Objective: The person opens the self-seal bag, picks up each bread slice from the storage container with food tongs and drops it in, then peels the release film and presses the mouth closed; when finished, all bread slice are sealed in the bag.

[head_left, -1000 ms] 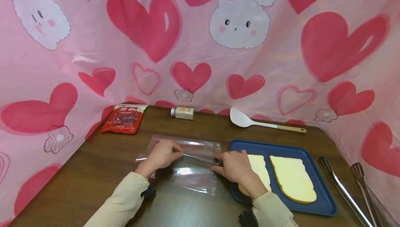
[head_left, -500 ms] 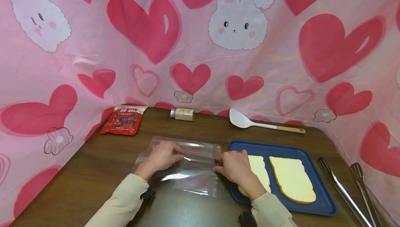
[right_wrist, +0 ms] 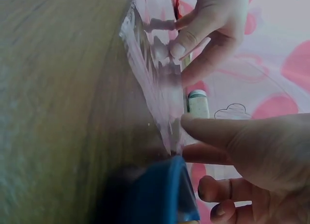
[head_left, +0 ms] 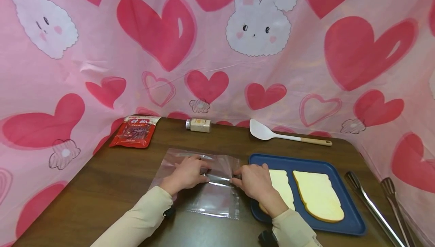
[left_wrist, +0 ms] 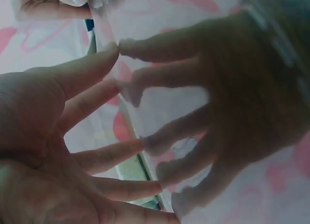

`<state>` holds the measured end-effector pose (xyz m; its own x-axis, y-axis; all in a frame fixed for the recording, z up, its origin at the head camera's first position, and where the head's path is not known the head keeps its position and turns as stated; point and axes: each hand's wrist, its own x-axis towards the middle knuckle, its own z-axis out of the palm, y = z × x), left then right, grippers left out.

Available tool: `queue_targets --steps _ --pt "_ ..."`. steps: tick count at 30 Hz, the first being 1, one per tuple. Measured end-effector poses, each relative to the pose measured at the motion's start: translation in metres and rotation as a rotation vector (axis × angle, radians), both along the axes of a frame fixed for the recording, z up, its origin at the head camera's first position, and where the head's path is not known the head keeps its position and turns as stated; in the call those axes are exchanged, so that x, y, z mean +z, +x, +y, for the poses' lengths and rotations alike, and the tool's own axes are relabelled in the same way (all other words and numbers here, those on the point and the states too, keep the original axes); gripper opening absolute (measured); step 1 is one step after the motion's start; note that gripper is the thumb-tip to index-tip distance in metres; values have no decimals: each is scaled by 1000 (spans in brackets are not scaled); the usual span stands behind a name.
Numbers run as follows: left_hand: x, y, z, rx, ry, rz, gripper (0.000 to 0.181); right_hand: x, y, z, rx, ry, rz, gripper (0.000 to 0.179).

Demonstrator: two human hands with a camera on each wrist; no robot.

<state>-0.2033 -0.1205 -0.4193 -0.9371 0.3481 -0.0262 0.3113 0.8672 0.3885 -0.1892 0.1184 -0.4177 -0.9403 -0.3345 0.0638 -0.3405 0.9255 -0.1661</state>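
Note:
A clear plastic bag point(head_left: 217, 201) lies flat on the table, glossy and slightly creased. My left hand point(head_left: 187, 173) rests its fingertips on the middle of it; in the left wrist view the fingers of that hand point(left_wrist: 63, 132) are spread and mirrored in the shiny film. My right hand point(head_left: 255, 181) is at the bag's right edge, its thumb and index fingertips touching the film a little apart. In the right wrist view its remaining fingers point(right_wrist: 225, 197) bend loosely beside the blue tray's rim point(right_wrist: 174, 185).
The blue tray point(head_left: 302, 160) at right bears two bread slices point(head_left: 319, 194), one partly behind my right hand. Metal tongs point(head_left: 372, 207) and another tong-like tool point(head_left: 395, 205) lie beyond it. At the back are a red packet point(head_left: 134, 131), a seasoning jar point(head_left: 198, 125) and a white spatula point(head_left: 289, 135).
My left hand has shifted right along the bag, towards my right hand. The raised crease in the film has changed shape. My right hand has stayed almost still.

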Motion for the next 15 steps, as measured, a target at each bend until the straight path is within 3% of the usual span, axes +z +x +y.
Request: queue_targets --steps 3,7,15 --pt "-2 0 2 14 12 9 36 -1 0 0 -4 2 -11 34" --pt "-2 1 2 49 42 -40 39 0 0 1 0 23 -15 46" --pt "-3 1 5 62 9 0 35 0 1 4 29 12 -1 28"
